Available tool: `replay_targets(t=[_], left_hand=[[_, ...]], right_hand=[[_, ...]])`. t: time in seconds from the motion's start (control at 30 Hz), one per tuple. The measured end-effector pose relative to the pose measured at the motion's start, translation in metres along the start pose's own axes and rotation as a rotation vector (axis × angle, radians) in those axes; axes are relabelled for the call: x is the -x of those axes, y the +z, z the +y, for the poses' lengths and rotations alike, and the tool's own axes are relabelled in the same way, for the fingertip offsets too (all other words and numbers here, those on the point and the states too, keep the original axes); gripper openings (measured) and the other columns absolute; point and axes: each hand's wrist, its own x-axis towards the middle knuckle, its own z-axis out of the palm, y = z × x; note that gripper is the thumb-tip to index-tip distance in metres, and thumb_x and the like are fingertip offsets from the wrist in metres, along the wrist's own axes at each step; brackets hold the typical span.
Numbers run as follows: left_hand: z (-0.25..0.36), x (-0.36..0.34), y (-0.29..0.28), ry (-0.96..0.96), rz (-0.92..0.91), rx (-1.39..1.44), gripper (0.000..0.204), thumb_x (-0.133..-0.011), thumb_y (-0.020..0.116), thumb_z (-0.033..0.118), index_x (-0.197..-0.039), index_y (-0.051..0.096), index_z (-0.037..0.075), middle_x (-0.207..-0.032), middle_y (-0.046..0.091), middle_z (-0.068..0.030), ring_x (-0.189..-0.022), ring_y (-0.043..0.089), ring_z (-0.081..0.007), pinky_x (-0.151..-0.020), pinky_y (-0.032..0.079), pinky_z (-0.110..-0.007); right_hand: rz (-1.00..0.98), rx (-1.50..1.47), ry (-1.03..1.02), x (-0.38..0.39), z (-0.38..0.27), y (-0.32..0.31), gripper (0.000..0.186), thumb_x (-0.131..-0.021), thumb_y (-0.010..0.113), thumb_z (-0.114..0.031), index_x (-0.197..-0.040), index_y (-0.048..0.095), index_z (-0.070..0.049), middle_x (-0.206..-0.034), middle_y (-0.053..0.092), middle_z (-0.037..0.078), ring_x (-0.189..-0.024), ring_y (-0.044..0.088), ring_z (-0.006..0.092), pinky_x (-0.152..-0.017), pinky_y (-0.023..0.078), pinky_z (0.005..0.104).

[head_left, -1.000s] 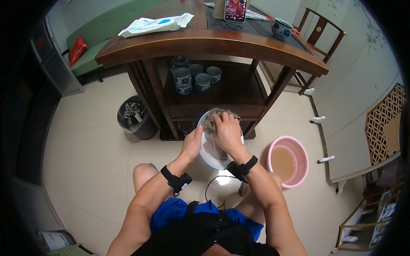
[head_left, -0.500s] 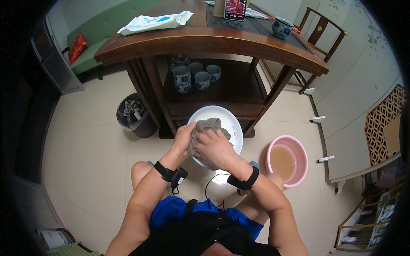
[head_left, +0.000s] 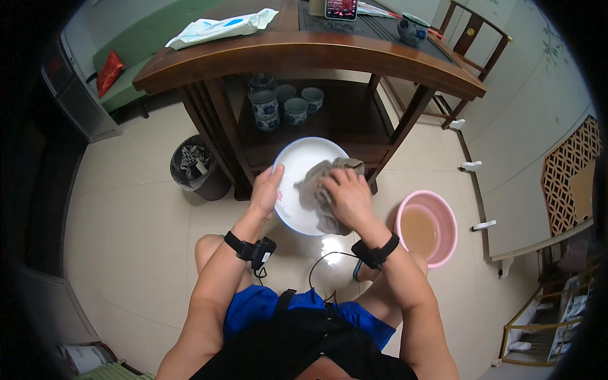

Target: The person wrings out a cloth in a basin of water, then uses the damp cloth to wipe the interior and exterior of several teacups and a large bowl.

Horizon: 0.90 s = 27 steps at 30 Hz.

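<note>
A white plate (head_left: 296, 166) with a blue rim and a small pink flower motif is held out in front of me, its inner face toward me. My left hand (head_left: 266, 192) grips its left edge, thumb over the rim and the other fingers hidden behind. Pressed against the plate's right side is a crumpled grey-brown cloth (head_left: 316, 183), bunched under my right hand (head_left: 348, 199). The right fingers curl into the cloth, and part of it hangs past the plate's right rim. Black bands with small devices circle both wrists.
A dark wooden table (head_left: 304, 54) stands ahead, with several blue-and-white cups (head_left: 296, 111) on its lower shelf. A pink basin (head_left: 451, 231) of murky water is on the floor at right. Left of the table is a black trash bin (head_left: 212, 183). A white packet (head_left: 221, 28) lies on top.
My right hand has swept the cloth from the plate's left side to its right. The plate has shifted slightly up and left, and its left inner face now shows.
</note>
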Motion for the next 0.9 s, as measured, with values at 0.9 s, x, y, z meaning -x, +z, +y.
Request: replay_targets(t=[0.9], left_hand=[[-0.012,0.013,0.002,0.108,0.149,-0.038,0.032,-0.096,0.047,0.030,-0.104,0.060,0.001,-0.071,0.054,0.0005,-0.057,0.044,-0.0065,-0.049,0.035,-0.023]], right_hand=[[0.092,0.038,0.022,-0.032,-0.008,0.017,0.044,-0.067,0.066,-0.008,-0.111,0.062,-0.011,-0.116,0.059,0.007,-0.100,0.053,0.0290,-0.082,0.043,0.0387]])
